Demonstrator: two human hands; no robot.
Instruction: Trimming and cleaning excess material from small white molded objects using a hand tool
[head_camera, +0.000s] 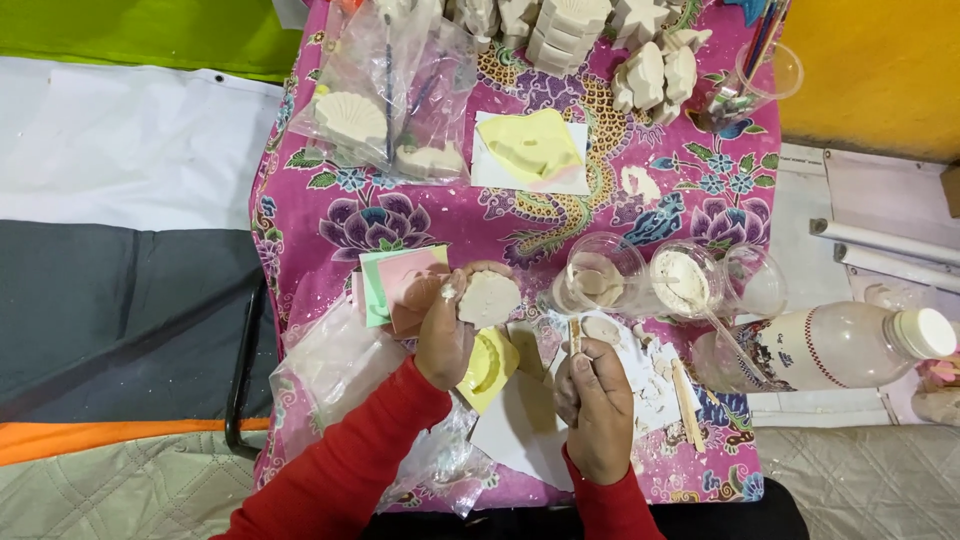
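My left hand (442, 330) holds a pale plaster shell-shaped cast (488, 297) up above the table. Just below it lies a yellow rubber mould (490, 365) on white paper (520, 425). My right hand (595, 400) is closed around a thin wooden stick (575, 333) whose tip points up beside a small lump of plaster (603, 327). Both sleeves are red.
A pink flowered cloth (420, 210) covers the table. On it stand three clear plastic cups (600, 272), a plastic bottle (850, 345) lying on its side, another yellow mould (532, 145), bagged casts (385, 110), stacked shell casts (565, 30), coloured paper sheets (395, 280) and a second stick (688, 400).
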